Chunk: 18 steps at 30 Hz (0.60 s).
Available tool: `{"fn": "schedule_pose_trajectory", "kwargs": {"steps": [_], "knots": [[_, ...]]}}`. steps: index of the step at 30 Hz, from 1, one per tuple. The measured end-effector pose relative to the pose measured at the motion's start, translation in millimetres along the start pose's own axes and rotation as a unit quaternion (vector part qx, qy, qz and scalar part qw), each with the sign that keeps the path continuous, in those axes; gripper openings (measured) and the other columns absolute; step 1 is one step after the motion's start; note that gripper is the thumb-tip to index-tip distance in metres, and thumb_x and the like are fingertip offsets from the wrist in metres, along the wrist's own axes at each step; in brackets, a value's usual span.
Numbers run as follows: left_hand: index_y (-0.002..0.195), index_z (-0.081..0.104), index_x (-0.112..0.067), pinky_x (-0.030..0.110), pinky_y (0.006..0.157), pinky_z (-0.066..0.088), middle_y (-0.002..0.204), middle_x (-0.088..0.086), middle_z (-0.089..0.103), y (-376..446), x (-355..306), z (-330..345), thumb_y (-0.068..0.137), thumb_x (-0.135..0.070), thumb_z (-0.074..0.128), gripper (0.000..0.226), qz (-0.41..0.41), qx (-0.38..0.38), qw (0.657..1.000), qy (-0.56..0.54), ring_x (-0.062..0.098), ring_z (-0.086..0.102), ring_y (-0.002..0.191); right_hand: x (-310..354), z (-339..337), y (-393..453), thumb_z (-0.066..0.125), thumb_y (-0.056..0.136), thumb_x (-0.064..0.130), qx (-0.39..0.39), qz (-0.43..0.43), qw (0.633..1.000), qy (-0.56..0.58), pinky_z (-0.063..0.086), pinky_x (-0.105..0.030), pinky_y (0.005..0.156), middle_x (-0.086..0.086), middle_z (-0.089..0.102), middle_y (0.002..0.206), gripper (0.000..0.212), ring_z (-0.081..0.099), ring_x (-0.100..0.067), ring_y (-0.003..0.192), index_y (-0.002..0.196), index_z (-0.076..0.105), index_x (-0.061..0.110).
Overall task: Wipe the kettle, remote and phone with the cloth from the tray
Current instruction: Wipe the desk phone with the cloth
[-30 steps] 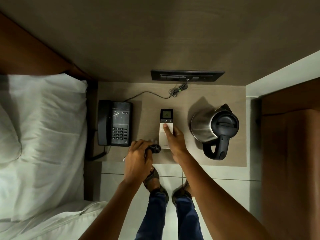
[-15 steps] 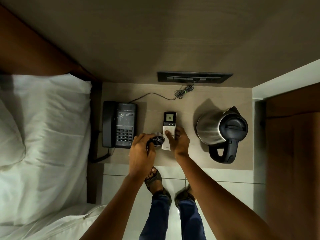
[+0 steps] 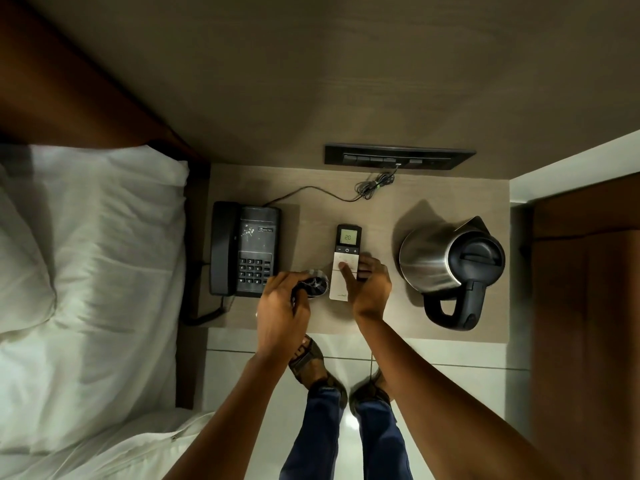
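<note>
A white remote (image 3: 347, 251) with a lit green display lies in the middle of the bedside table (image 3: 311, 209). My right hand (image 3: 370, 289) grips its lower half, thumb across the buttons and fingers under its right edge. My left hand (image 3: 282, 306) is closed on a small bunched dark cloth (image 3: 313, 288) just left of the remote. A black desk phone (image 3: 244, 249) sits at the table's left. A steel kettle (image 3: 450, 265) with a black lid and handle stands at the right. No tray is in view.
A black switch panel (image 3: 398, 155) is on the wall behind, with a coiled cable (image 3: 372, 187) below it. A bed with white pillows (image 3: 90, 258) borders the table on the left. A brown wooden panel (image 3: 585, 306) stands at the right. My feet (image 3: 332, 379) are on tiled floor.
My left hand has carried the cloth up and rightwards to the remote's left edge. My right hand has shifted from lying flat on the remote to gripping its lower half.
</note>
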<state>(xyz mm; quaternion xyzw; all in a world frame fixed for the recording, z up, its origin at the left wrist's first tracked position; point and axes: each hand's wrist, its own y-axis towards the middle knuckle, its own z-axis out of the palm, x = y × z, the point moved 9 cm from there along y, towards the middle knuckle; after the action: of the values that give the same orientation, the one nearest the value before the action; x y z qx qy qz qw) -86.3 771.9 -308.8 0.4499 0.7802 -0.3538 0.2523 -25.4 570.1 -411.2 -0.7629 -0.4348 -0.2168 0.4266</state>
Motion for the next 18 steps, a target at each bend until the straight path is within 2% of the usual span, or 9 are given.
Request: {"fn": "schedule_pose_trajectory", "kwargs": {"steps": [3,7,10,12,13,15,16,18], "knots": [[0.121,0.068,-0.018,0.036,0.086,0.061,0.113,-0.01,0.058,0.7,5.6,-1.7,0.093,0.002,0.057,0.037,-0.006,-0.002,1.0,-0.009,0.018,0.065,0.106,3.2,-2.3,-0.9,0.089,0.09,0.022,0.001,-0.012,1.0,-0.001,0.065,-0.042,0.093,-0.019,0.073,0.123,0.047,0.076,-0.032,0.107,0.128,0.071,0.001],[0.123,0.067,-0.024,0.036,0.085,0.063,0.118,-0.003,0.063,5.0,11.3,-14.0,0.092,0.002,0.057,0.041,-0.022,-0.018,0.999,-0.037,0.013,0.067,0.104,27.3,0.2,-16.9,0.082,0.097,0.024,0.01,-0.072,0.997,0.022,0.063,-0.034,0.089,-0.012,0.066,0.13,0.044,0.07,-0.023,0.109,0.136,0.067,0.01],[0.121,0.062,-0.036,0.032,0.091,0.062,0.125,-0.004,0.062,18.1,15.4,-39.9,0.093,0.001,0.057,0.047,-0.032,-0.068,0.995,-0.071,0.013,0.066,0.111,53.1,30.3,-34.2,0.072,0.105,0.021,0.099,-0.109,0.989,0.013,0.064,-0.036,0.088,-0.008,0.069,0.127,0.036,0.07,-0.019,0.105,0.14,0.066,0.013],[0.128,0.06,-0.029,0.035,0.098,0.059,0.133,0.0,0.058,34.9,19.0,-61.5,0.096,-0.003,0.056,0.042,-0.036,-0.114,0.991,-0.06,0.016,0.062,0.119,66.7,58.4,-44.9,0.065,0.108,0.018,0.19,-0.074,0.978,0.05,0.063,-0.03,0.093,-0.001,0.072,0.125,0.04,0.07,-0.009,0.105,0.147,0.06,0.014],[0.134,0.058,-0.025,0.036,0.102,0.057,0.136,0.002,0.056,45.4,21.0,-72.2,0.098,-0.005,0.055,0.042,-0.035,-0.135,0.989,-0.047,0.016,0.06,0.123,73.7,72.6,-49.9,0.061,0.11,0.019,0.228,-0.06,0.97,0.055,0.06,-0.019,0.093,0.009,0.071,0.119,0.037,0.068,0.0,0.105,0.147,0.059,0.022],[0.141,0.054,-0.022,0.033,0.105,0.054,0.139,0.003,0.055,68.7,20.6,-87.3,0.101,-0.008,0.053,0.042,-0.007,-0.161,0.987,0.002,0.016,0.058,0.125,83.1,100.7,-57.3,0.053,0.114,0.025,0.284,-0.026,0.956,0.069,0.052,0.0,0.078,0.027,0.064,0.109,0.023,0.067,0.016,0.096,0.127,0.061,0.042],[0.143,0.053,-0.02,0.032,0.105,0.053,0.141,0.004,0.056,80.1,18.5,-89.1,0.102,-0.008,0.051,0.043,0.015,-0.155,0.987,0.04,0.017,0.057,0.126,86.8,112.7,-58.3,0.049,0.115,0.03,0.3,-0.002,0.949,0.093,0.051,0.001,0.071,0.028,0.065,0.106,0.019,0.069,0.017,0.091,0.117,0.063,0.044],[0.148,0.051,-0.017,0.036,0.108,0.052,0.148,0.007,0.054,101.0,19.9,-77.7,0.102,-0.008,0.049,0.047,0.049,-0.099,0.986,0.122,0.023,0.054,0.133,87.5,132.5,-55.5,0.045,0.116,0.039,0.314,0.049,0.941,0.119,0.054,-0.005,0.064,0.012,0.075,0.108,0.024,0.073,0.006,0.088,0.121,0.068,0.034]]}}
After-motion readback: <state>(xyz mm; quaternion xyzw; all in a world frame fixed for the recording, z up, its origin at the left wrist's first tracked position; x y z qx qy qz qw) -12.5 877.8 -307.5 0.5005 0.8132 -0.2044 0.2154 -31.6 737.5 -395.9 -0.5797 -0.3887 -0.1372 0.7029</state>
